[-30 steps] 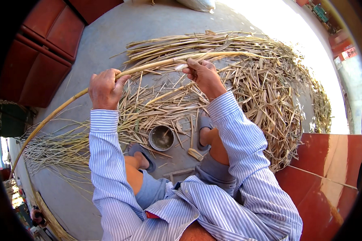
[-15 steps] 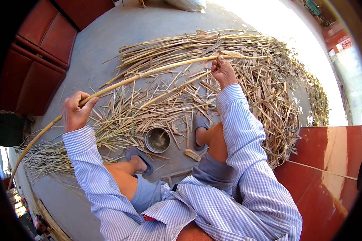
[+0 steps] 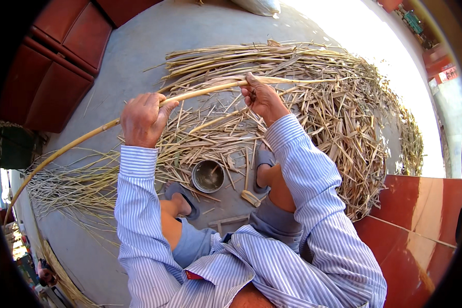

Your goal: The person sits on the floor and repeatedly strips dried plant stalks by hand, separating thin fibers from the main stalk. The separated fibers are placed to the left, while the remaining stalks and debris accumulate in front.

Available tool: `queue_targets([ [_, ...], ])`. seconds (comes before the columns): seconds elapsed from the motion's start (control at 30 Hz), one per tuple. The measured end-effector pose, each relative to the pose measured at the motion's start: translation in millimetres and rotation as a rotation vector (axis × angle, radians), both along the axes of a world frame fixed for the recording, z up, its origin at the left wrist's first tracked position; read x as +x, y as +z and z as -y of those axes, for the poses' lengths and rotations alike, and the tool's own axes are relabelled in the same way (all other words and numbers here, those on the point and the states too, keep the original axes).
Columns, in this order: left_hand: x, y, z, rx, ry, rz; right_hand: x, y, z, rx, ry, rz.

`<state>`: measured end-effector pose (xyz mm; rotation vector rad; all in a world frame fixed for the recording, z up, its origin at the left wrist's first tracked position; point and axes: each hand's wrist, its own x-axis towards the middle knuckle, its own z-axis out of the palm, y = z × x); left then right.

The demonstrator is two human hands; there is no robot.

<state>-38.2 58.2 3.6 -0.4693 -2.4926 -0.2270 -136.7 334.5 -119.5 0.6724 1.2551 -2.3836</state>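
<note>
A long yellow reed stalk (image 3: 87, 136) bends across in front of me, its thin end drooping at the far left. My left hand (image 3: 143, 120) is wrapped round the stalk. Farther right, my right hand (image 3: 263, 98) pinches it near a dry leaf sheath (image 3: 277, 80) that runs on to the right. Only a short stretch of stalk shows between the two hands. Below them, a round metal bowl (image 3: 208, 176) with murky liquid stands on the floor between my feet.
Long stalks (image 3: 205, 64) lie bundled beyond my hands. Dry leaf husks (image 3: 344, 133) are heaped at the right, and thin stems (image 3: 72, 179) fan out at the left. A small wooden-handled tool (image 3: 250, 198) lies by my right foot. Red cabinets (image 3: 61, 61) stand at the far left.
My left hand has moved right along the stalk, and my right hand has come left, so they are closer together. The view has shifted slightly.
</note>
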Motion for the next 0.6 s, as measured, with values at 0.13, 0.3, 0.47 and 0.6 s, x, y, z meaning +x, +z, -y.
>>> queue_targets([
  [0.13,0,-8,11,0.223,0.167,0.194,4,9,6,-0.039,0.019,-0.132],
  [0.3,-14,-5,42,0.378,0.328,0.475,15,13,24,0.000,0.090,-0.292],
  [0.47,-9,1,25,0.362,0.307,0.384,5,0,10,-0.139,0.168,-0.315],
  [0.6,-10,-2,24,0.306,0.294,0.352,1,-8,4,-0.195,0.168,-0.226],
])
